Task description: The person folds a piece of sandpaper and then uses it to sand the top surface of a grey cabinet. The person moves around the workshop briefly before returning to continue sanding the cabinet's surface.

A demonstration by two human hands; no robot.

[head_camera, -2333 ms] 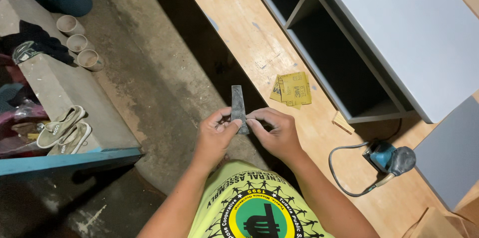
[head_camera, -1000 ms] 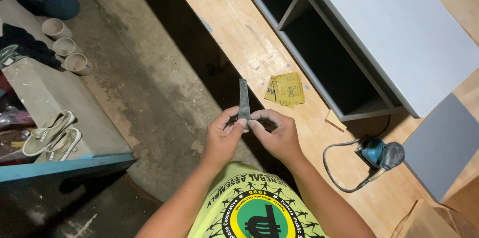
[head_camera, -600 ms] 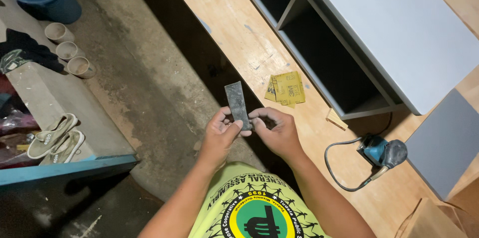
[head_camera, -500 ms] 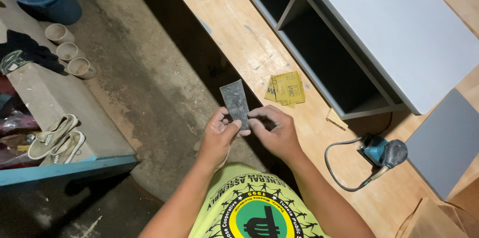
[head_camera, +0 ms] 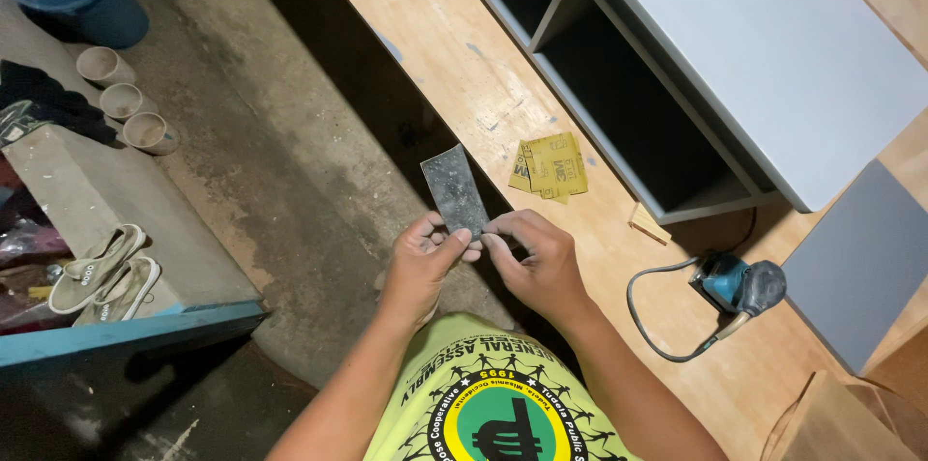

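At the centre of the frame the left hand (head_camera: 422, 263) and the right hand (head_camera: 536, 258) both pinch the lower end of a grey sandpaper strip (head_camera: 453, 189). Its long axis runs nearly upright, tilted slightly toward the upper left, free end pointing up. Just right on the wooden bench (head_camera: 454, 45) lie yellow sandpaper sheets (head_camera: 551, 166); lower right sits a blue sander (head_camera: 737, 284), beside the grey cabinet (head_camera: 773, 55).

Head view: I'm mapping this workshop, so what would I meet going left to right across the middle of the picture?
Shoes → left hand → grey sheet → right hand → yellow sandpaper → wood block → sander → grey panel.
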